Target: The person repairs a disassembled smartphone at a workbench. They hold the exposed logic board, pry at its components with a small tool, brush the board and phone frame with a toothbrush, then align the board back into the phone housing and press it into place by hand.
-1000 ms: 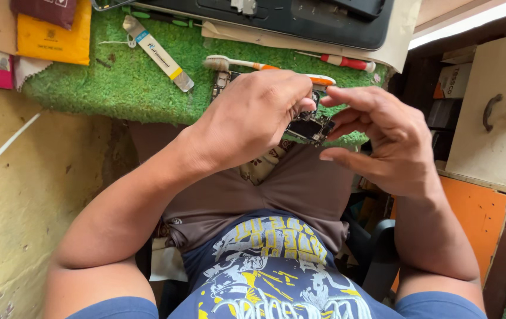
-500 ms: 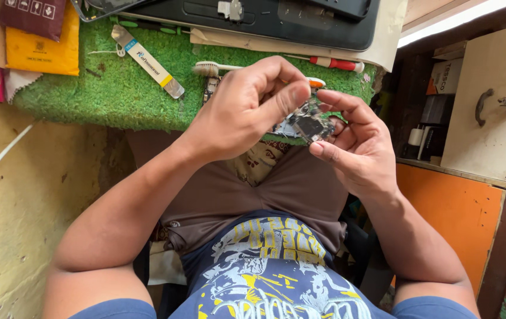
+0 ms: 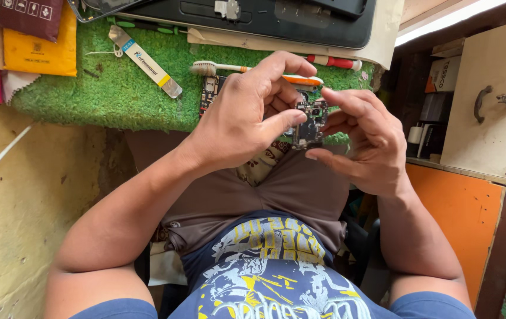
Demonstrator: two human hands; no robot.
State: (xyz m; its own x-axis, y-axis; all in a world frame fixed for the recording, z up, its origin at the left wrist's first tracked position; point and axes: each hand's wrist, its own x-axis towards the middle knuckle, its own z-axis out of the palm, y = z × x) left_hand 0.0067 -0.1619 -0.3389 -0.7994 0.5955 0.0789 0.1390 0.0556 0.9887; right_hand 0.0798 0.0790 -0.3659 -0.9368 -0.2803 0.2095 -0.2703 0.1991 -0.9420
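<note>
- Hands meet above the lap, just in front of the desk edge: the left hand (image 3: 247,118) and the right hand (image 3: 362,142) share a small phone circuit board (image 3: 308,123), held upright between them.
- Left grip: thumb and fingers closed on the board's left side, with the index finger arched over its top.
- Right grip: fingertips pinched on the board's right edge and lower corner, with the thumb underneath.
- Handling, as I judge it: the board looks light, thin and stiff, but fragile; its face is crowded with tiny components and a camera module, so it is best taken by the bare edges, never pressed on the face or flexed.
- Behind the hands, a green turf mat (image 3: 117,88) covers the desk and carries a toothbrush (image 3: 253,70), a flat metal pry tool (image 3: 146,62), a red-handled screwdriver (image 3: 333,61) and a second board (image 3: 208,91) partly hidden by the left hand.
- An opened dark laptop (image 3: 253,18) lies at the far edge.
</note>
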